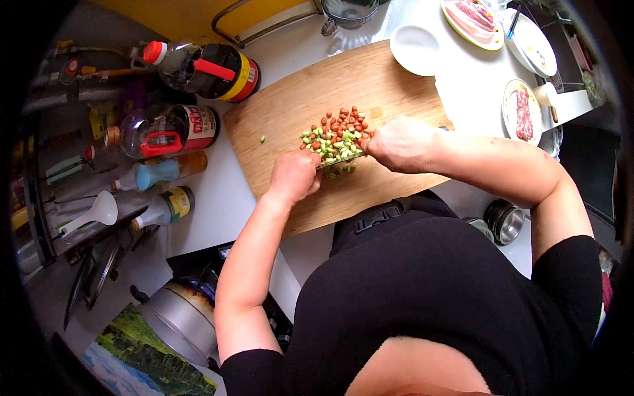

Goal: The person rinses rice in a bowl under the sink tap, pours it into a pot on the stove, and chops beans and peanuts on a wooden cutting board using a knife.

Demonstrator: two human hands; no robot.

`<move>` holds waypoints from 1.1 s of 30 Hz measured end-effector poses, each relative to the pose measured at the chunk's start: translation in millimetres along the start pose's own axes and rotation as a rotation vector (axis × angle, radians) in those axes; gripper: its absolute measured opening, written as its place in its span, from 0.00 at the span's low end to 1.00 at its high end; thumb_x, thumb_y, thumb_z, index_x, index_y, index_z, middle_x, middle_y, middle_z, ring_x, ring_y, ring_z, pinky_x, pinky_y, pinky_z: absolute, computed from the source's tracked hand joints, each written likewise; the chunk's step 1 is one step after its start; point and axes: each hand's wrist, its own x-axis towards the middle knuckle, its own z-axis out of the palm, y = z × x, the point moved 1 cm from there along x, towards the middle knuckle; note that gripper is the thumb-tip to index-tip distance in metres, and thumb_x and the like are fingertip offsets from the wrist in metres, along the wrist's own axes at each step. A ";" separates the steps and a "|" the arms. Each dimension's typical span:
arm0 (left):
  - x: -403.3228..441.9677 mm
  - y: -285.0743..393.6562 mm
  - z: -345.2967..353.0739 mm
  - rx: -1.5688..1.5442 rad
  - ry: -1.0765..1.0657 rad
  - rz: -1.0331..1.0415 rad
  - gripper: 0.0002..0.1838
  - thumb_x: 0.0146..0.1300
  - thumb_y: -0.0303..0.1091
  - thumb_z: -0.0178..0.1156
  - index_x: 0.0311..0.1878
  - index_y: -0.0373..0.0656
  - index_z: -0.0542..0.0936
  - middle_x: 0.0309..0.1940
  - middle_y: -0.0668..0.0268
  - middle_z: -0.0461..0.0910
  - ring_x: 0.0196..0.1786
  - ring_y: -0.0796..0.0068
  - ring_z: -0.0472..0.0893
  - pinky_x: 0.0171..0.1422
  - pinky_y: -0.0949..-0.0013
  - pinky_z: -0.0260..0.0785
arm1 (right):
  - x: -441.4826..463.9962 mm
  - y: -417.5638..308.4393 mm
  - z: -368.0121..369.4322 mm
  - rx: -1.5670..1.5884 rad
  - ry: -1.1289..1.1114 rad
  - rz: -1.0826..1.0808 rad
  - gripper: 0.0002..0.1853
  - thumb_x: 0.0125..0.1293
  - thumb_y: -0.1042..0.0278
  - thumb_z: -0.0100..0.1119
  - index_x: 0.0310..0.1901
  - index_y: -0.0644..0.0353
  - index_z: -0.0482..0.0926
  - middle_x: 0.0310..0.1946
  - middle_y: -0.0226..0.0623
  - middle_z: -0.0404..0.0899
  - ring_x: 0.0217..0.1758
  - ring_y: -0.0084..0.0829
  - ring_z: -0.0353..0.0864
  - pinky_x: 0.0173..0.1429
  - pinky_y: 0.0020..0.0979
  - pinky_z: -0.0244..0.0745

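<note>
On the wooden cutting board (pixel 370 79) lies a pile of reddish-brown peanuts (pixel 343 122) mixed with chopped green pieces (pixel 329 144). My right hand (pixel 399 144) is closed at the right side of the pile, around one end of what looks like a knife (pixel 341 161). Only a thin strip of its blade shows, running between both hands along the near side of the pile; the handle is hidden. At the strip's other end my left hand (pixel 295 175) has its fingers curled against it. A few green bits lie just below the blade.
Bottles, including a large dark sauce bottle (pixel 224 71), stand left of the board. A white bowl (pixel 415 49) touches its far right corner. Plates of raw meat (pixel 524 115) are at the right. A metal pot (pixel 181 320) is at lower left.
</note>
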 end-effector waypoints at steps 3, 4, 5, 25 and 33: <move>5.5 9.8 0.6 0.059 -0.050 -0.046 0.07 0.34 0.30 0.63 0.20 0.43 0.75 0.23 0.59 0.78 0.30 0.58 0.79 0.35 0.59 0.73 | -0.3 17.1 14.6 0.030 0.086 -0.056 0.07 0.57 0.68 0.50 0.33 0.61 0.74 0.18 0.44 0.76 0.23 0.45 0.78 0.29 0.44 0.72; 9.3 15.1 0.3 0.123 -0.101 -0.064 0.07 0.35 0.30 0.64 0.19 0.43 0.76 0.23 0.59 0.78 0.30 0.59 0.80 0.34 0.59 0.73 | -1.5 22.5 21.6 0.035 0.080 -0.046 0.06 0.56 0.68 0.50 0.33 0.60 0.74 0.20 0.44 0.76 0.25 0.45 0.78 0.30 0.44 0.72; 11.7 19.6 -1.8 0.122 -0.099 -0.065 0.07 0.35 0.30 0.64 0.19 0.43 0.76 0.23 0.59 0.78 0.30 0.59 0.80 0.34 0.59 0.73 | -2.7 27.4 28.3 0.040 0.071 -0.038 0.06 0.56 0.69 0.51 0.33 0.59 0.75 0.22 0.45 0.77 0.26 0.46 0.78 0.32 0.45 0.73; 6.2 -5.1 -8.5 0.039 -0.104 0.042 0.04 0.40 0.30 0.60 0.23 0.42 0.78 0.27 0.58 0.79 0.33 0.60 0.81 0.36 0.60 0.74 | -3.8 -12.9 3.4 0.040 0.010 0.086 0.06 0.53 0.72 0.51 0.25 0.62 0.77 0.23 0.47 0.78 0.28 0.44 0.80 0.33 0.41 0.76; 18.2 33.9 -27.5 0.236 -0.159 0.086 0.03 0.37 0.29 0.60 0.18 0.42 0.80 0.22 0.57 0.80 0.28 0.61 0.82 0.32 0.62 0.75 | -20.5 22.2 56.5 0.193 0.159 0.003 0.07 0.58 0.67 0.51 0.35 0.61 0.73 0.22 0.47 0.77 0.27 0.47 0.78 0.34 0.45 0.72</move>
